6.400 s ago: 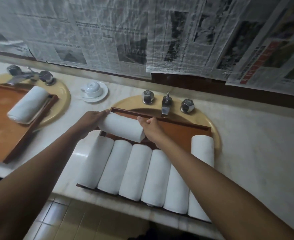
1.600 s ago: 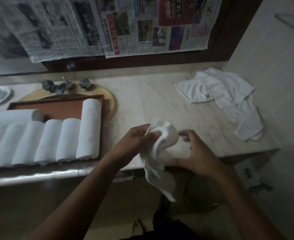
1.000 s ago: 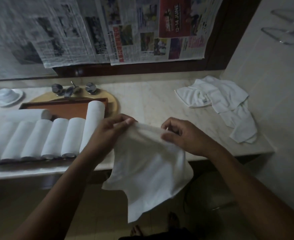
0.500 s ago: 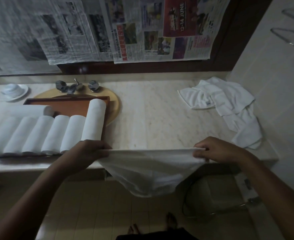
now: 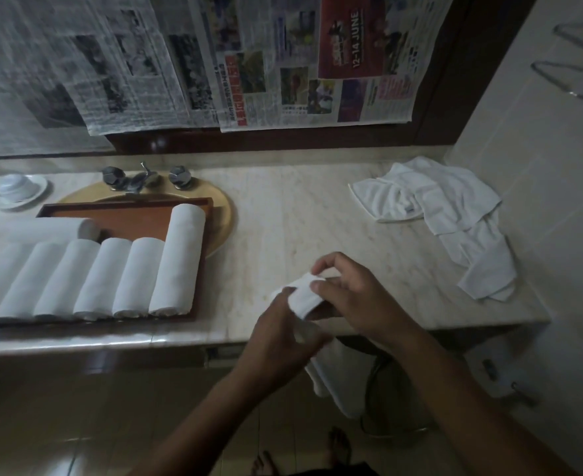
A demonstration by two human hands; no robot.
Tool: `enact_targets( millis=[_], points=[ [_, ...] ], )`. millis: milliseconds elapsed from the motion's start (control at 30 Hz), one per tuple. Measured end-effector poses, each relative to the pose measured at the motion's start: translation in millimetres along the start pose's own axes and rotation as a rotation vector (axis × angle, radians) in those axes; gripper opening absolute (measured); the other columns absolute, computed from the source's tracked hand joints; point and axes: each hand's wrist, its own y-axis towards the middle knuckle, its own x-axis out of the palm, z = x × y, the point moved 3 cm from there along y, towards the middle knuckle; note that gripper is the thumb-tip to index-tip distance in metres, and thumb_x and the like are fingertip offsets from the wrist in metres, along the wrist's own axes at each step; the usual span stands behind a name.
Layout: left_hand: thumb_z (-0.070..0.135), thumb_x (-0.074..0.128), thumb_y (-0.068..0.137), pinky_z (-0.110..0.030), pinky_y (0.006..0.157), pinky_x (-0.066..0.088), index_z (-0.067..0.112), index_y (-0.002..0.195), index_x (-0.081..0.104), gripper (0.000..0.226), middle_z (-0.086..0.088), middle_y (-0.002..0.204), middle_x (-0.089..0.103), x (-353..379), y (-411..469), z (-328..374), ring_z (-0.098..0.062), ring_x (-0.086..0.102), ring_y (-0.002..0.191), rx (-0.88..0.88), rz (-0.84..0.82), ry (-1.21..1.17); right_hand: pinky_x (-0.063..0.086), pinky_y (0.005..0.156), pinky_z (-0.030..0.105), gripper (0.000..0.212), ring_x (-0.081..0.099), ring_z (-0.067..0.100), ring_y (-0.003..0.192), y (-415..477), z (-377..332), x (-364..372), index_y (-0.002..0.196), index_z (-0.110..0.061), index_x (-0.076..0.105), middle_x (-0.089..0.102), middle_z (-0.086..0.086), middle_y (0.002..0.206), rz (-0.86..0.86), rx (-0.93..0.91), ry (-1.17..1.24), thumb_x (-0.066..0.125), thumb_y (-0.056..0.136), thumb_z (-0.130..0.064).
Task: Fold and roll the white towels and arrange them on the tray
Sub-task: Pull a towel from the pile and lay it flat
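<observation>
In the head view, right of the tray [image 5: 139, 219], your left hand [image 5: 283, 338] and right hand [image 5: 357, 302] both pinch the white towel [image 5: 303, 298], fingers curled on its top edges held together, probably so the hanging rest folds evenly.

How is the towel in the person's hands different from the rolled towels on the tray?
The towel in the hands is loose and floppy, with one end hanging below the counter edge; the rolled towels are tight, neat tubes. It is gripped by the left hand and right hand; the rolled towels lie untouched on the tray, side by side. Both are white.
</observation>
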Motion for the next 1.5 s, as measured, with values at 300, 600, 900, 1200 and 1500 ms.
enact_targets(
  millis=[300,600,900,1200,1500],
  points=[
    [0.027,0.054,0.103,-0.036,0.086,0.058,0.020,0.101,0.070,0.017,0.004,0.097,0.075,-34.0,40.0,33.6,-0.018,0.070,0.098,-0.079,0.057,-0.444,0.049,0.104,0.029,0.073,0.052,0.001,0.127,0.2,-6.7,-20.5,0.142,-0.039,0.046,0.053,-0.018,0.143,-0.174,-0.116,-0.484,0.086,0.082,-0.028],
    [0.048,0.055,0.102,-0.048,0.078,0.057,0.018,0.097,0.076,0.037,0.000,0.089,0.073,-81.3,26.8,-22.7,-0.019,0.069,0.086,-0.093,0.141,-0.214,0.056,0.086,0.045,0.009,0.068,0.017,0.095,8.9,52.1,-31.5,0.100,-0.024,0.064,0.069,-0.003,0.096,-0.148,-0.125,-0.382,0.058,0.106,-0.028],
    [0.034,0.067,0.097,-0.045,0.071,0.058,0.016,0.096,0.081,0.023,-0.008,0.086,0.076,-88.1,3.3,-82.3,-0.025,0.072,0.084,-0.261,0.140,-0.277,0.053,0.088,0.045,0.019,0.064,0.013,0.092,18.4,74.2,-22.3,0.100,-0.034,0.063,0.066,-0.010,0.095,-0.110,-0.097,-0.447,0.051,0.098,-0.049],
    [0.057,0.064,0.092,-0.045,0.064,0.053,0.010,0.084,0.074,0.049,-0.010,0.073,0.068,-41.3,-14.5,-154.5,-0.022,0.064,0.067,-0.388,-0.063,-0.265,0.051,0.068,0.026,0.044,0.067,0.010,0.086,1.8,124.1,-33.3,0.106,-0.029,0.070,0.071,-0.008,0.101,-0.510,0.321,-1.037,0.084,0.070,-0.052],
    [0.036,0.076,0.092,-0.032,0.057,0.047,0.010,0.062,0.063,0.042,0.000,0.054,0.058,-30.5,-23.8,-191.2,-0.013,0.056,0.053,-0.406,-0.183,-0.107,0.040,0.060,0.016,0.013,0.058,-0.008,0.064,-9.4,166.5,-118.6,0.074,-0.035,0.071,0.068,-0.013,0.072,-0.363,0.383,-1.055,0.078,0.084,-0.036]
  ],
)
